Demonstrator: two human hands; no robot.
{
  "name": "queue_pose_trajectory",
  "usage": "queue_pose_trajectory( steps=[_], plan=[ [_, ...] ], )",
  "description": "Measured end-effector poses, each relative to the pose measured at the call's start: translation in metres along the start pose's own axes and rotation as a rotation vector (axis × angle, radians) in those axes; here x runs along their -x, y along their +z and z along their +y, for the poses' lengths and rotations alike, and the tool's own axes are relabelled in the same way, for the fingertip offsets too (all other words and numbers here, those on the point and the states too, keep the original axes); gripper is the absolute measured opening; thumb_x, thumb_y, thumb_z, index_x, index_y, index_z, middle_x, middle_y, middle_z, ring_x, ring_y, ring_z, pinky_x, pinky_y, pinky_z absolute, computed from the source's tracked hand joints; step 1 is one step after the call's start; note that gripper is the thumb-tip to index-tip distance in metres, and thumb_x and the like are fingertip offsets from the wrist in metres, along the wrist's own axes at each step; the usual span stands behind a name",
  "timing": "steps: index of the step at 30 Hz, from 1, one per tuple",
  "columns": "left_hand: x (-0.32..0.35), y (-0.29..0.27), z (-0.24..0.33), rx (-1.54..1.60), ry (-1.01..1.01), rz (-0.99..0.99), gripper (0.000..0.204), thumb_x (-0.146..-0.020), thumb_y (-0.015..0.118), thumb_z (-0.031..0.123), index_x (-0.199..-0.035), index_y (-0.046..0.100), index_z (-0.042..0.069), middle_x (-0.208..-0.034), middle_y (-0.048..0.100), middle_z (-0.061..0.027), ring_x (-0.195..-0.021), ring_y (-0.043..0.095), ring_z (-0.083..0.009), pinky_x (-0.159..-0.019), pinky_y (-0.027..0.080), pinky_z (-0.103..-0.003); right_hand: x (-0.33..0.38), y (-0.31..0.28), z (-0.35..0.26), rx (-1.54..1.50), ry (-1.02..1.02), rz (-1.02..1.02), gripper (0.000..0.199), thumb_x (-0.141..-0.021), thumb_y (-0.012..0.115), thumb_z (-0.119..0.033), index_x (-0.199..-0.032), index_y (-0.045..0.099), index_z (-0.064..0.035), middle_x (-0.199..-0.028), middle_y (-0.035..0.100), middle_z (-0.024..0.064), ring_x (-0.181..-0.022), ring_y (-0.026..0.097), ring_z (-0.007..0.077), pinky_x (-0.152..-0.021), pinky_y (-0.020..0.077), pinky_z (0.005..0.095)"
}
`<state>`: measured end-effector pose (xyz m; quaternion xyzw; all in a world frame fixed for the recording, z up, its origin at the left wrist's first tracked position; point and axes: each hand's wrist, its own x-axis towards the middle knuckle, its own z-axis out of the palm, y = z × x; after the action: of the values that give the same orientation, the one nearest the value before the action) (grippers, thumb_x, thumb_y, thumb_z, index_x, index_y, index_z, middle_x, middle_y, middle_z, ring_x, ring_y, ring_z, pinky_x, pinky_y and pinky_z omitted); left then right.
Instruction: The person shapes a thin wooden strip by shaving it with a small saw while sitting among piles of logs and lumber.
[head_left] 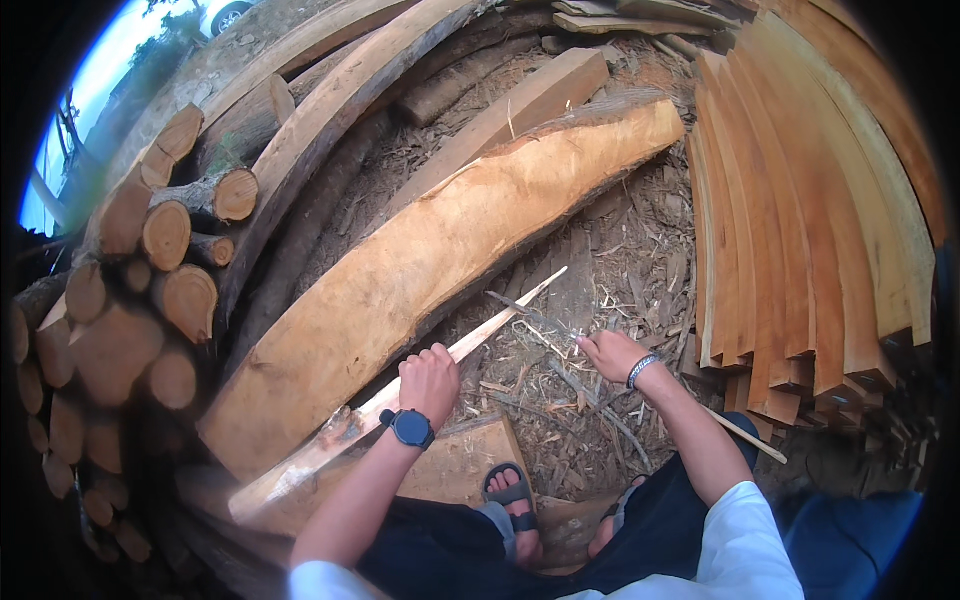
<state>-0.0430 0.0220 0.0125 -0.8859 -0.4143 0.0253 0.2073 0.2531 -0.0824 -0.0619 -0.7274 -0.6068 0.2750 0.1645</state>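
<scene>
My left hand (pixel 430 382) is closed around a long, pale split stick of wood (pixel 325 440), which slants from the lower left up to a thin tip near the middle. In my right hand (pixel 612 356) is a knife (pixel 535 317) with a narrow, dark blade. Its blade lies across the stick close to the tapered end. A thin, pale wooden shaft (pixel 745 434) shows past my right forearm, in line with the knife, and looks like its long handle. My hand and forearm hide the part between.
A thick slab (pixel 450 240) lies diagonally beyond the stick. Stacked boards (pixel 800 210) rise on the right, and cut logs (pixel 115 350) are piled on the left. Bark and shavings (pixel 545 405) cover the ground. A flat wood block (pixel 460 462) lies beside my foot (pixel 512 500).
</scene>
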Motion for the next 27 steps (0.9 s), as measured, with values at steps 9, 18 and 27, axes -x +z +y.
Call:
queue_pose_trajectory(
  steps=[9, 18, 27],
  plan=[
    [0.0, 0.001, -0.002, 0.015, -0.007, 0.007, 0.015, -0.09, 0.055, 0.018, -0.08, 0.055, 0.007, -0.072, 0.065, -0.0104, -0.067, 0.067, -0.0249, -0.059, 0.052, -0.036, 0.012, 0.001, -0.026, -0.06, -0.004, -0.042, 0.06, -0.103, 0.039, -0.045, -0.093, 0.069, 0.0068, -0.091, 0.065, 0.0342, -0.09, 0.065, 0.0486, -0.081, 0.052, 0.0528],
    [0.002, 0.0, 0.0, 0.041, -0.029, -0.042, 0.013, -0.088, 0.056, 0.016, -0.08, 0.055, 0.006, -0.072, 0.065, -0.011, -0.068, 0.068, -0.0254, -0.059, 0.052, -0.038, 0.016, 0.007, -0.026, -0.021, 0.027, -0.007, 0.057, -0.102, 0.041, -0.045, -0.095, 0.068, 0.0052, -0.089, 0.066, 0.0323, -0.09, 0.064, 0.0482, -0.086, 0.0493, 0.0549],
    [0.0, -0.003, 0.0, 0.003, -0.026, -0.019, 0.015, -0.088, 0.056, 0.019, -0.08, 0.056, 0.007, -0.072, 0.066, -0.0108, -0.069, 0.068, -0.0246, -0.059, 0.052, -0.037, 0.016, 0.004, -0.029, -0.05, 0.034, -0.015, 0.059, -0.102, 0.041, -0.043, -0.088, 0.069, 0.0071, -0.084, 0.066, 0.033, -0.085, 0.066, 0.0483, -0.079, 0.0531, 0.0521]
  ],
)
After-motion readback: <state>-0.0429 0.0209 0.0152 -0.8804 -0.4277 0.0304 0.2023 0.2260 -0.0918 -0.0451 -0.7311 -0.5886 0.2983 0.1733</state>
